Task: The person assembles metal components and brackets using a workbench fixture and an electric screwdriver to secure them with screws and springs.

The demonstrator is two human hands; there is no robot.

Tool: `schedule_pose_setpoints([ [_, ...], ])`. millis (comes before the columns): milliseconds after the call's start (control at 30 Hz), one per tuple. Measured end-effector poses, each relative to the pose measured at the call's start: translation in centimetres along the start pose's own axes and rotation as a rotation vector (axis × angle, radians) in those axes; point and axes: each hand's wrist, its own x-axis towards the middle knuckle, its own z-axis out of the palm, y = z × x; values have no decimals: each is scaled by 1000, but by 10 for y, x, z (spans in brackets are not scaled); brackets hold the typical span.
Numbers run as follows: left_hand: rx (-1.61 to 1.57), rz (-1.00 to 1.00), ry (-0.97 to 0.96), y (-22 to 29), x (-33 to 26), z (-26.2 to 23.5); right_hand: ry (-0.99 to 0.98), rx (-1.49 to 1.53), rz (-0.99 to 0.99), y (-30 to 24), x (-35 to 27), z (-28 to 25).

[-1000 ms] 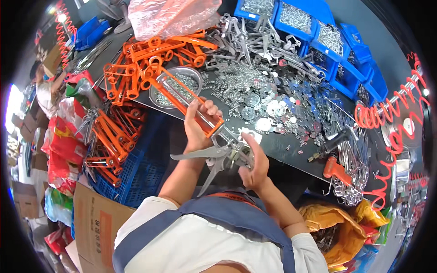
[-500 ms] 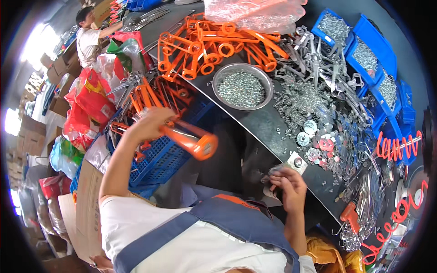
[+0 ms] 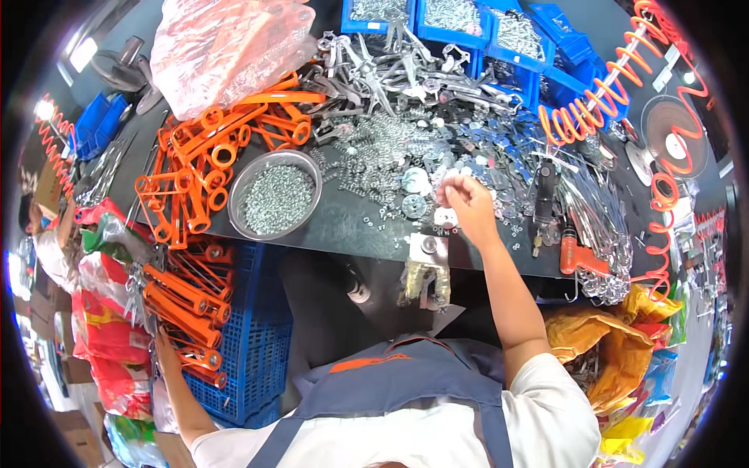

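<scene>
My right hand [image 3: 470, 207] reaches over the near part of the dark worktop, fingers curled together beside small white and grey discs [image 3: 414, 206]. Whatever lies between its fingertips is too small to make out. Low on the left, my left hand [image 3: 166, 355] is at the side of a pile of long orange metal frames [image 3: 187, 300] with round ends, and its fingers are mostly hidden. These frames lie in and over a blue plastic crate [image 3: 261, 343]. At the table edge below my right hand sits a metal fixture [image 3: 429, 248] with worn yellowish jaws [image 3: 425, 285].
A steel bowl of small metal parts [image 3: 275, 195] stands beside more orange frames [image 3: 195, 175]. Behind lie springs [image 3: 382, 148], silver levers [image 3: 374, 70] and blue bins [image 3: 452, 23]. An orange-handled tool [image 3: 581, 256] and coiled red hose [image 3: 593, 101] are right. Another person [image 3: 55, 249] works far left.
The view has turned to the right. The orange frame that my left hand held is out of it, and that hand is lower by the pile. My right hand has moved forward over the small parts.
</scene>
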Motion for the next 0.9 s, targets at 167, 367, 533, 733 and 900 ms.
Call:
schedule_pose_setpoints([
  [167,154,56,16,68,8,-33,116,-373,-95,15,59,-21],
  [367,-155,-46,300,151,-29,-78,-2,-518,-444,41,173,47],
  [533,-506,137,281,223,-75,-110,-105,-863,-642,33,207,139],
  [733,-229,147,620,273,-89,-150,-213,-1431,-652,56,235,156],
  [900,-537,108,585,272,-89,-166,-357,-1190,-616,23,210,135],
])
